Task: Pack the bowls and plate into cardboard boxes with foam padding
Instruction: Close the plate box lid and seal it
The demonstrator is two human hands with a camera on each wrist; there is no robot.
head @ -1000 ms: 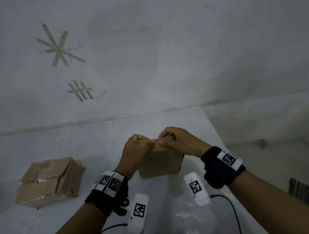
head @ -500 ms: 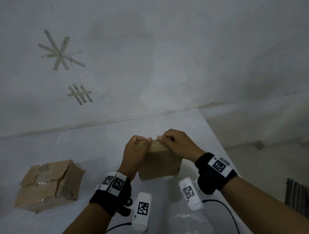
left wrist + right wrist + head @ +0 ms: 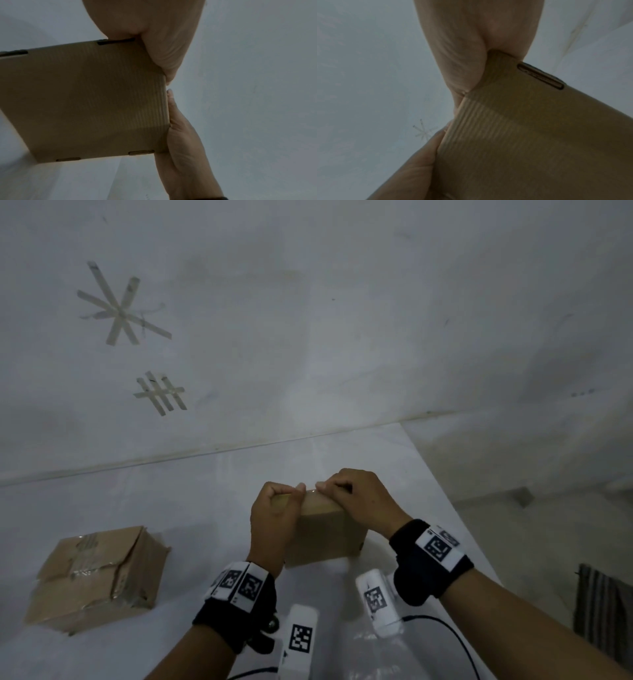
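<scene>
Cardboard box (image 3: 322,537) now sits lower under my left hand (image 3: 274,520) and right hand (image 3: 359,501); both pinch its top edge, so I judge the lid nearly shut.

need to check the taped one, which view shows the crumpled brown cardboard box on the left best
The head view, and only it: the crumpled brown cardboard box lies whole on the white table, shiny tape across its dented top. Both wrist views are filled by the plain cardboard box that the left hand and right hand grip.
</scene>
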